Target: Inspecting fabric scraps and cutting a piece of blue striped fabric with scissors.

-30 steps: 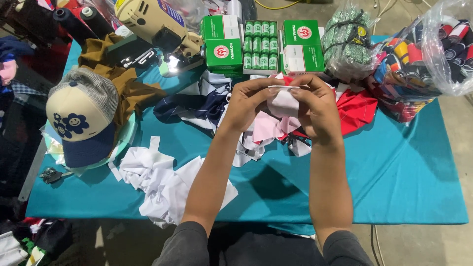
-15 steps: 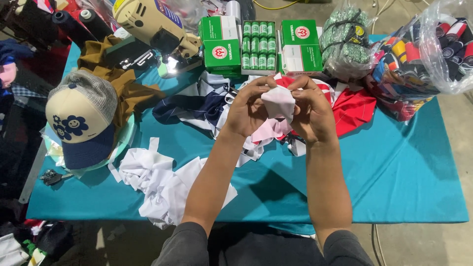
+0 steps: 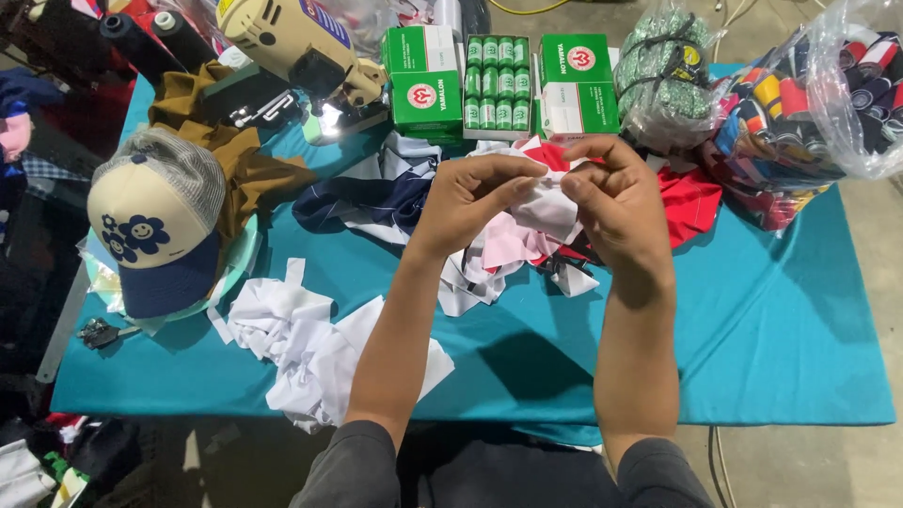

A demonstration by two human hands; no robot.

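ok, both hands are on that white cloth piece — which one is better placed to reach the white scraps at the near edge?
Probably the left hand: the white scraps lie on its side of the table. The right hand would have to cross over, and could keep holding the white cloth piece.

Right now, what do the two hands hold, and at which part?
Both the left hand and the right hand pinch one small white cloth piece by its upper edge, one hand at each end, above the teal table.

My left hand (image 3: 475, 193) and right hand (image 3: 616, 198) bare, no rings, forearms uncovered, dark grey sleeves pushed above my elbows
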